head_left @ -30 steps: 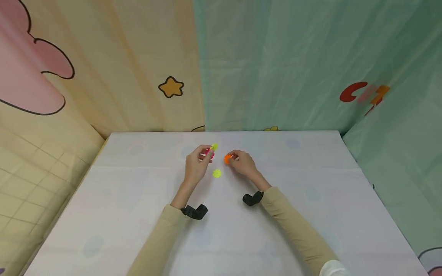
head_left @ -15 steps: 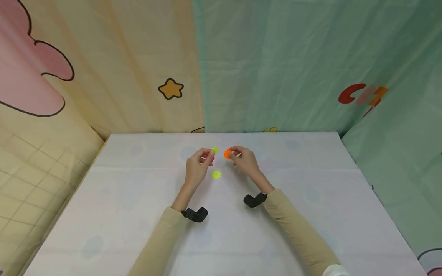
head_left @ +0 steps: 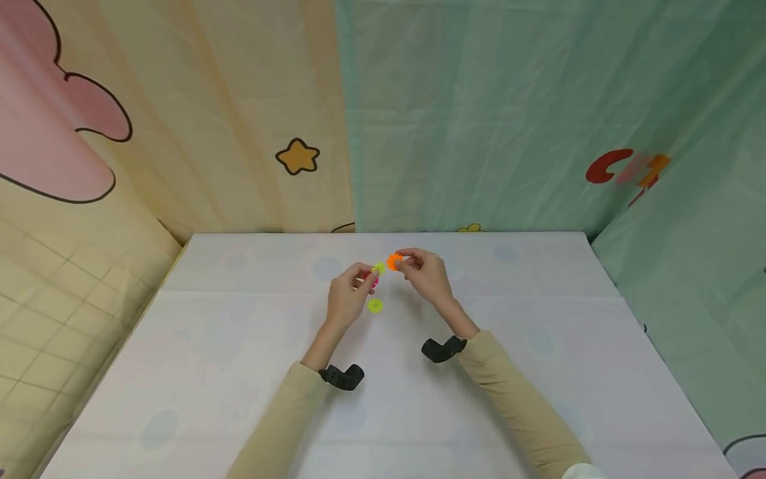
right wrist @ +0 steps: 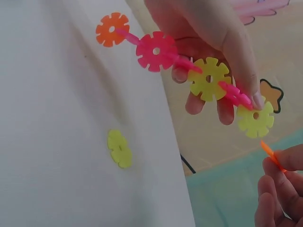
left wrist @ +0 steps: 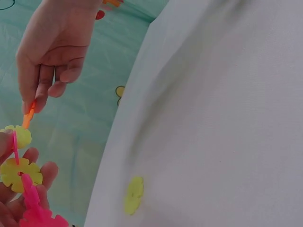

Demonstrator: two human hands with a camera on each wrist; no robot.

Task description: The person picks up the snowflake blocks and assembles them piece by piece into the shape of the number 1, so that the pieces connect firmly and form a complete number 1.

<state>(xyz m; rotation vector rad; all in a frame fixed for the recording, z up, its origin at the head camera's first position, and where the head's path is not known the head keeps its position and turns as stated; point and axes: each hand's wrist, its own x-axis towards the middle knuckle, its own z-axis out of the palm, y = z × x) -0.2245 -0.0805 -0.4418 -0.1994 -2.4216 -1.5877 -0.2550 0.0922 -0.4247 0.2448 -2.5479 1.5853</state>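
My left hand point(head_left: 347, 299) holds a chain of notched plastic snowflake discs, pinching it at a pink disc point(right wrist: 232, 93) beside the yellow end disc point(right wrist: 265, 124). In the right wrist view the chain trails back through another yellow disc point(right wrist: 201, 86) and a pink disc point(right wrist: 164, 56) to an orange disc point(right wrist: 105, 35) at its far end. My right hand point(head_left: 432, 276) pinches a separate orange disc point(head_left: 393, 262) between thumb and fingers. Its edge is right by the yellow end disc's rim; whether they touch, I cannot tell.
One loose yellow disc point(head_left: 372, 307) lies on the white-covered table point(head_left: 383, 412) just below my left hand. Curtains point(head_left: 467, 120) hang behind the table's far edge. Each wrist wears a black camera point(head_left: 443, 349).
My left hand has shifted slightly right with the chain. The right hand has lifted the orange disc a little away from me, and the two discs are now closer together.
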